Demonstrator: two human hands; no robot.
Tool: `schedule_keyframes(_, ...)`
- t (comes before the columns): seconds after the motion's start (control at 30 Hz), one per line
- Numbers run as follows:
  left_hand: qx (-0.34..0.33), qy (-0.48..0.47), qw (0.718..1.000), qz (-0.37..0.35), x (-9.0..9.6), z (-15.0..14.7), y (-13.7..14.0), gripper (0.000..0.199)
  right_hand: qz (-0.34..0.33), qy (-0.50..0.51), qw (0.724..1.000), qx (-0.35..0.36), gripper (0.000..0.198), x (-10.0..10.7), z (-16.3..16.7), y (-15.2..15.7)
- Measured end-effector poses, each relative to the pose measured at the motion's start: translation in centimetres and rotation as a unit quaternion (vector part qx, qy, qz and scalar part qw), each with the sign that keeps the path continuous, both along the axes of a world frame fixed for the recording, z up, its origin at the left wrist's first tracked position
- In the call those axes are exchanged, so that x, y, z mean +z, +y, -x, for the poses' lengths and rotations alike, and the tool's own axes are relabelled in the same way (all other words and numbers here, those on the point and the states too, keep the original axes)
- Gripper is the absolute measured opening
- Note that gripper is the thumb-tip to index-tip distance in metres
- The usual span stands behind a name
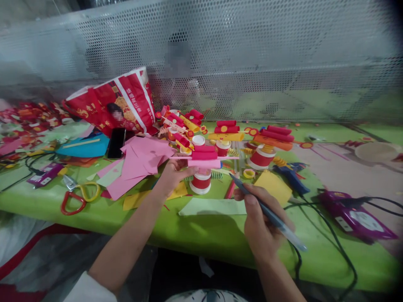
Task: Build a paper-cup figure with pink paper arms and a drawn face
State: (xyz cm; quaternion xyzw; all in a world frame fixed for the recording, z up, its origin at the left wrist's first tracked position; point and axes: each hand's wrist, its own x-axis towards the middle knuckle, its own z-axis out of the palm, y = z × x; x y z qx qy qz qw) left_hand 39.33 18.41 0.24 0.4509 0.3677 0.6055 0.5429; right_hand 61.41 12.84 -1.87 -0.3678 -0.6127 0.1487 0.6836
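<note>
Left hand [174, 175] — partly hidden — holds paper figure [205, 164]; right forearm [280, 279] cropped.

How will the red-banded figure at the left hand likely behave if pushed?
The figure may tip easily: its rolls spread wider than the round base. It's probably light, since the rolls look like paper. The thin pink strip sticking out past the rolls could bend or snag.

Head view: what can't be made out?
All head view:
Left hand: some fingertips, hidden by the paper figure.
Right hand: some fingers, hidden behind its palm.
Red bag: contents, hidden by its front.
Beyond the perforated screen: obscured by mesh, blurred.
Far-left red paper pieces: blurred, cut by left edge.
</note>
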Motion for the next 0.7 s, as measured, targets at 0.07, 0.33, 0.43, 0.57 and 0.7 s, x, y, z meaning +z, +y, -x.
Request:
schedule_keyframes(0.07, -0.009, -0.002, 1.0, -0.004, -0.2, 0.1, 0.1, 0.048, -0.007, 0.012, 1.0, 0.011, 0.02, 0.8, 0.8, 0.1)
schedule_keyframes(0.33, -0.02, -0.005, 1.0, 0.014, -0.2, -0.6, 0.1, 0.043, -0.058, -0.085, 0.995, 0.003, 0.023, 3.8, 3.6, 1.6)
schedule_keyframes(0.43, -0.021, -0.003, 1.0, 0.014, -0.1, -0.8, 0.0, 0.043, -0.04, -0.115, 0.993, -0.004, 0.019, 4.2, 4.0, 2.0)
schedule_keyframes(0.57, -0.038, 0.0, 0.999, 0.004, 0.3, -1.0, -0.1, 0.046, -0.025, -0.155, 0.987, -0.021, 0.014, 4.5, 4.5, 2.2)
schedule_keyframes(0.7, -0.025, 0.001, 0.999, 0.025, 0.5, -1.0, -0.1, 0.048, -0.058, -0.166, 0.984, -0.031, 0.022, 4.2, 4.8, 2.6)
